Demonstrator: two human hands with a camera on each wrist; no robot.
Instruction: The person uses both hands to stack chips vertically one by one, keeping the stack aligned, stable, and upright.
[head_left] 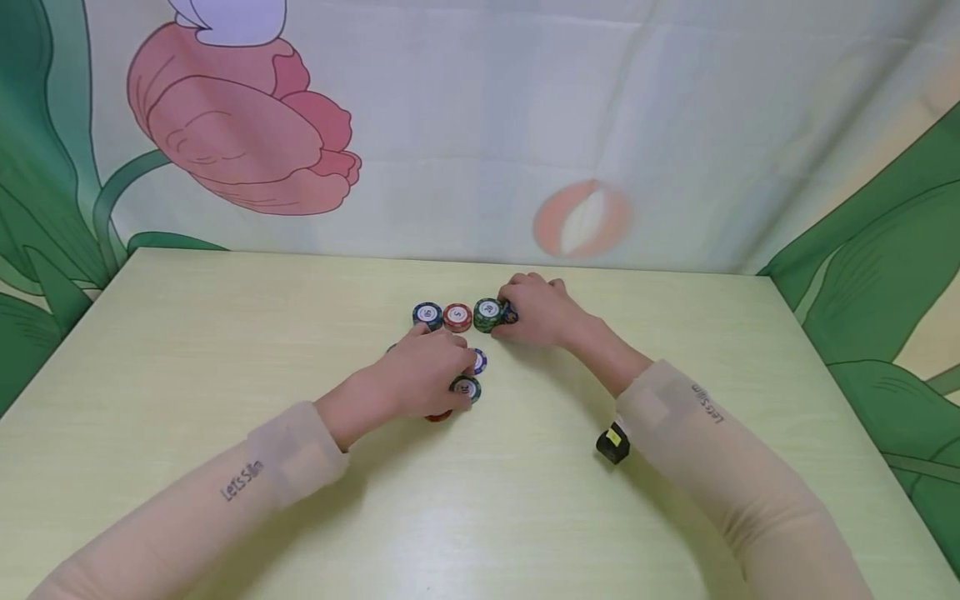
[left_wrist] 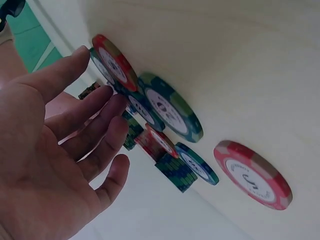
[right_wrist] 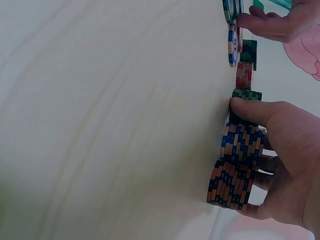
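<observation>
Poker chips stand in a row of stacks at the table's far side: a dark blue-green stack [head_left: 427,315], a red stack [head_left: 457,317] and a green stack [head_left: 487,313]. My right hand [head_left: 542,310] curls round the row's right end. In the right wrist view its thumb presses the green stack, with fingers behind a blue stack [right_wrist: 242,145] and a black-and-orange stack [right_wrist: 230,185]. My left hand [head_left: 412,375] hovers low over loose chips, its relaxed fingertips at a red chip [left_wrist: 116,64]. Near them lie a green chip [left_wrist: 172,112] and another red chip [left_wrist: 254,175].
A small black block with a yellow label [head_left: 613,443], like a tape measure, sits by the right sleeve [head_left: 675,417]. The pale wooden table [head_left: 450,517] ends at a printed curtain [head_left: 450,125] with flowers and leaves.
</observation>
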